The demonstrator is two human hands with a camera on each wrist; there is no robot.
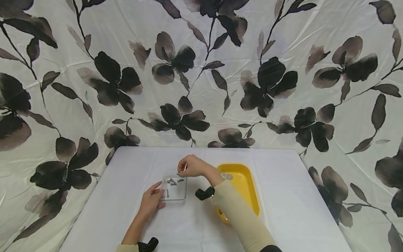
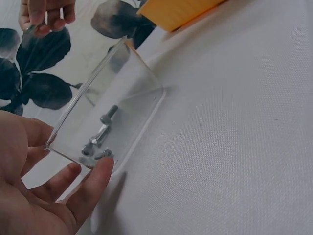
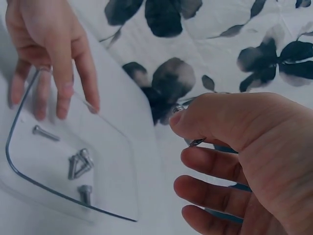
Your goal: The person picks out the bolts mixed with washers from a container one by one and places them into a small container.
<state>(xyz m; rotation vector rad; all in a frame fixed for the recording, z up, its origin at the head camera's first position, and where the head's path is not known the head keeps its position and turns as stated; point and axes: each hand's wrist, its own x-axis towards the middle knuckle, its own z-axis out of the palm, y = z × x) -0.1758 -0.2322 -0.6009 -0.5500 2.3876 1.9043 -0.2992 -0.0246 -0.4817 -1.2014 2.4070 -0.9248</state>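
Note:
A clear plastic box (image 1: 175, 200) stands left of the table's middle, with several metal bolts (image 3: 80, 163) lying loose inside. My left hand (image 1: 151, 200) holds its left side, thumb and fingers spread about the wall and corner, as the left wrist view (image 2: 49, 191) also has it. Above the box's far right corner, my right hand (image 1: 194, 166) pinches a small metal bolt (image 3: 179, 108) between thumb and forefinger. Its other fingers are loosely curled in the right wrist view. Part of the pinched bolt is hidden by the thumb.
To the right of the box, a yellow tray (image 1: 253, 190) lies partly under the right forearm. Several flat washers (image 1: 227, 176) rest at its far left end. A white cloth (image 1: 292, 196) covers the table, and a floral curtain (image 1: 201, 87) hangs behind it.

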